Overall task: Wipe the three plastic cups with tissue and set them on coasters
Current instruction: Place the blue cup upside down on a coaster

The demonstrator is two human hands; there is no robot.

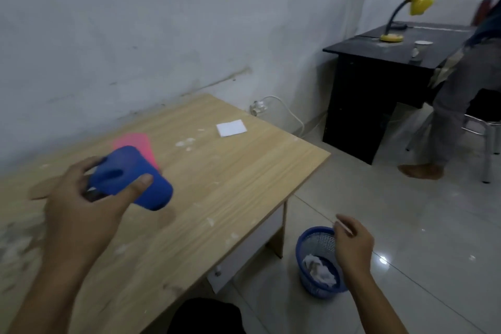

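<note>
We note the left hand (81, 198) first: its grip is closed round a blue plastic cup (135, 179), thumb laid across the cup's side, fingers curled behind it. The cup is held tilted, nearly on its side, above the wooden bench (217, 184), its closed end pointing toward the bench's right edge. The frame is blurred here, so we cannot tell how the fingers lie on the far side.

Right hand (352, 241) hangs off the bench over the floor, just above a blue mesh wastebasket (306, 274). Its fingers are loosely curled; a thin pale sliver shows at the fingertips, but we cannot tell what it is or whether it is pinched. Crumpled white tissue (320, 271) lies inside the basket.

Behind the blue cup, a pink cup (138, 141) shows, partly hidden and blurred; whether it stands or lies we cannot tell. Farther along the bench, near the wall, a white square pad (231, 128) lies flat. Small white scraps (187, 142) are scattered over the bench top.

Well apart, in the corner, a black desk (379, 62) carries a yellow lamp (417, 3) and a small white cup (423, 45). Another person's leg (447, 106) shows beside it.
</note>
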